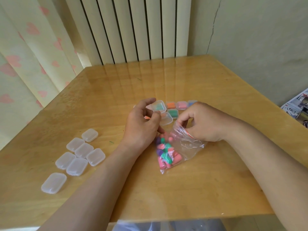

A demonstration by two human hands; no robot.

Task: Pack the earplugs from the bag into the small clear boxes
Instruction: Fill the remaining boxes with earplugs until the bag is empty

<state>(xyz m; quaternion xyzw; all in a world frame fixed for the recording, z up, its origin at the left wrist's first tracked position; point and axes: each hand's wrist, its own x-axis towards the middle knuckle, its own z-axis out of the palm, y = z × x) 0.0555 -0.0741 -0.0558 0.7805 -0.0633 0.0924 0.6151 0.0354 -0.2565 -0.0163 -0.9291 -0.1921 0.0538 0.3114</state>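
Seven small clear plastic boxes [77, 166], lids closed, nothing coloured inside, clustered loosely at lower left of the glossy yellow wooden table [108, 97].

Near frame centre, left hand [141, 125] with thumb and curled fingers pinching a hinged clear box [164, 118], lid swung up and open. Teal-green tint behind the lid, hard to tell whether inside this box or from another behind it. Small orange patch just under the left fingers, mostly hidden, not identifiable.

Just right of centre, right hand [205, 122] with thumb and forefinger curled, gripping the red-striped mouth of a clear plastic zip bag [186, 147]; remaining fingers tucked behind the film, position unclear. Bag lying on the table between the two wrists, bottom corner toward the lower edge of the frame. Pink, green and purple foam earplugs [164, 155] heaped in its lower half, count impossible to read through the crinkled plastic.

Behind the hands, a short row of filled clear boxes [172, 105]: orange, pink, a blue one largely covered by the right hand, plus a green one in front of the row.

Both forearms cut off by the lower edge. Upper left, pale curtain with pink hearts [25, 64]; top centre, white ribbed radiator [133, 27]; right edge, printed papers [298, 104] cropped by the frame.
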